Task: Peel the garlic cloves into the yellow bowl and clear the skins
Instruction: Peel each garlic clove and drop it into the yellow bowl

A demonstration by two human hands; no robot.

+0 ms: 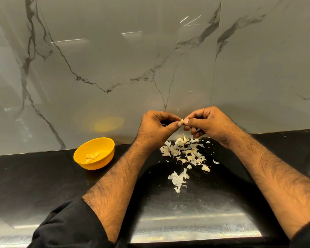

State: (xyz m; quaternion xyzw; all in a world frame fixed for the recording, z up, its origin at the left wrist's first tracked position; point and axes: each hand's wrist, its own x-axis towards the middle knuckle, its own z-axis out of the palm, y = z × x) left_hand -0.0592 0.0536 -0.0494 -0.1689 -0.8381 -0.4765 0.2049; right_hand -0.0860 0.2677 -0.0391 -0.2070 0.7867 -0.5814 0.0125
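My left hand [155, 127] and right hand [207, 124] together pinch a garlic clove [182, 120] above the skins [184, 153], the yellow bowl [94, 153] off to their left.

Your garlic clove [182, 120] is nearly all hidden by the fingertips of your left hand [155, 127] and right hand [208, 125]; peeled or not, can't tell. Cloves in the yellow bowl [82, 154] too small to count. Your black sleeves [66, 228] cut off at bottom edge. Countertop [34, 176] runs off both sides.
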